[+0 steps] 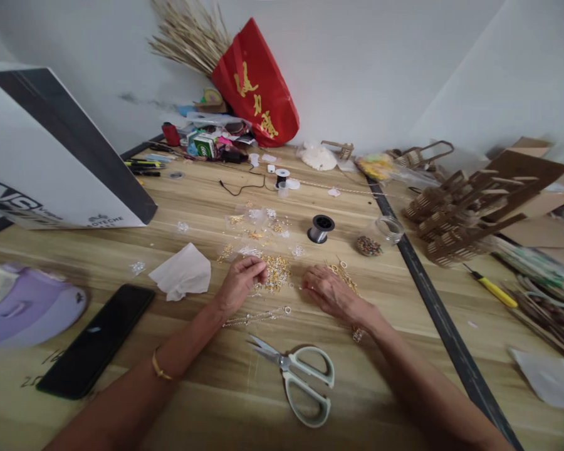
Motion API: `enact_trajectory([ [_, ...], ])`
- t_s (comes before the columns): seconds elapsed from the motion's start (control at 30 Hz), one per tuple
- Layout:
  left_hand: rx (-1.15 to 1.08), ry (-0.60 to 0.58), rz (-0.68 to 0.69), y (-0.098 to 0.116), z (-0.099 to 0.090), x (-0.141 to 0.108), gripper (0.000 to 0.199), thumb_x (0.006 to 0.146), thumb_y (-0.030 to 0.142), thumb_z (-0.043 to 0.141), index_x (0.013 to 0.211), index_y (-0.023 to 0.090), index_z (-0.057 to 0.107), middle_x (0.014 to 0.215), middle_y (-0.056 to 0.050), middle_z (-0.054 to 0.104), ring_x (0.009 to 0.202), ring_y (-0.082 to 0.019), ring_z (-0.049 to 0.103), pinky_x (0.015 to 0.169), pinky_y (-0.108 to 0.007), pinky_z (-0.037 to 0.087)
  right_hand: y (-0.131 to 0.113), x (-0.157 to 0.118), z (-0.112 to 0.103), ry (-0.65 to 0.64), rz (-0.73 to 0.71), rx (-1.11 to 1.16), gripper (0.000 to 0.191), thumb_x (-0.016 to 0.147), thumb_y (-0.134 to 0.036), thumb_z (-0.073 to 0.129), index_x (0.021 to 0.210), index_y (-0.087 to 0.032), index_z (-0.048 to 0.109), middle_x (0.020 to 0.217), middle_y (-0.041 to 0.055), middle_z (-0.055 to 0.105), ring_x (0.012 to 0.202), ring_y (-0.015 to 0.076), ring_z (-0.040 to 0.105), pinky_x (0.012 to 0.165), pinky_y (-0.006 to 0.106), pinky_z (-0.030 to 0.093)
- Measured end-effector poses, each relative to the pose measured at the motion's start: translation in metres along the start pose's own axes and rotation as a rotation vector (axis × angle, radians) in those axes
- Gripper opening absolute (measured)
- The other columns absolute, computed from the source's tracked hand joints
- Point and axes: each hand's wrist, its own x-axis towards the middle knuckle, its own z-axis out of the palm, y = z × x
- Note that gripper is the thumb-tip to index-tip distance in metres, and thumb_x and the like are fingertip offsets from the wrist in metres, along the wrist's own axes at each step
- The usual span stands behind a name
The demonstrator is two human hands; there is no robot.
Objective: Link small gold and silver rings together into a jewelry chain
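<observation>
My left hand [240, 280] is closed in a pinch at the left edge of a pile of gold and silver beads [277, 272]; what its fingertips hold is too small to name. My right hand [326, 288] is curled, fingertips pinched near a small pale piece, right of the pile. Gold chains [343, 275] lie just beyond my right hand. A silver chain [256, 317] with a ring at its end rests below the pile. Nearer to me lie scissors [294, 373] with pale green handles, blades apart. A wire spool [320, 229] stands behind my hands.
A black phone [96, 341], white tissue [183, 274] and large box [61, 150] are on the left. A bead jar [378, 239] lies tipped at the right, near small wicker baskets [455, 213] and a yellow-handled tool [496, 291]. A red bag [258, 88] leans against the wall.
</observation>
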Motion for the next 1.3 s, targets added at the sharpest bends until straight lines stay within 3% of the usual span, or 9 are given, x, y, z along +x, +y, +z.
enact_trajectory([
  [0.23, 0.09, -0.004, 0.002, -0.005, 0.004, -0.002, 0.019, 0.069, 0.029, 0.072, 0.072, 0.013, 0.063, 0.064, 0.0, 0.061, 0.06, -0.01, 0.053, 0.059, -0.023, 0.041, 0.002, -0.003, 0.003, -0.082, 0.127, 0.137, 0.013, 0.092, -0.021, 0.044, 0.092, -0.017, 0.056, 0.081, 0.0048, 0.063, 0.07, 0.0141, 0.056, 0.066, 0.024, 0.037],
  [0.43, 0.26, -0.049, 0.029, -0.006, 0.007, -0.004, 0.019, 0.074, 0.031, 0.068, 0.071, 0.012, 0.063, 0.063, 0.0, 0.061, 0.06, -0.01, 0.053, 0.062, -0.023, 0.042, -0.003, 0.0, 0.002, -0.101, 0.192, 0.339, 0.01, 0.087, -0.018, 0.048, 0.086, -0.016, 0.057, 0.065, -0.0014, 0.057, 0.054, 0.0091, 0.046, 0.055, 0.02, 0.033],
  [0.63, 0.304, -0.05, 0.049, -0.007, 0.003, -0.002, 0.019, 0.077, 0.031, 0.065, 0.074, 0.013, 0.063, 0.066, -0.001, 0.062, 0.062, -0.01, 0.054, 0.063, -0.024, 0.043, -0.003, 0.001, 0.001, -0.08, 0.224, 0.473, 0.01, 0.085, -0.016, 0.048, 0.089, -0.016, 0.058, 0.064, -0.0035, 0.055, 0.054, 0.008, 0.045, 0.053, 0.019, 0.033],
  [0.97, 0.249, -0.016, 0.074, -0.004, 0.0, -0.001, 0.017, 0.076, 0.03, 0.067, 0.074, 0.014, 0.063, 0.065, -0.001, 0.062, 0.061, -0.011, 0.054, 0.063, -0.024, 0.043, 0.001, 0.001, 0.003, -0.091, 0.261, 0.425, 0.013, 0.084, -0.018, 0.05, 0.096, -0.017, 0.056, 0.073, 0.0002, 0.061, 0.062, 0.0115, 0.054, 0.059, 0.021, 0.038],
  [1.3, 0.205, -0.053, 0.105, 0.005, 0.008, -0.006, 0.013, 0.077, 0.028, 0.066, 0.074, 0.015, 0.064, 0.065, 0.0, 0.063, 0.063, -0.011, 0.055, 0.064, -0.024, 0.043, -0.003, 0.0, -0.003, -0.152, 0.232, 0.301, 0.011, 0.086, -0.019, 0.049, 0.085, -0.016, 0.059, 0.071, 0.0014, 0.062, 0.059, 0.01, 0.05, 0.058, 0.021, 0.033],
])
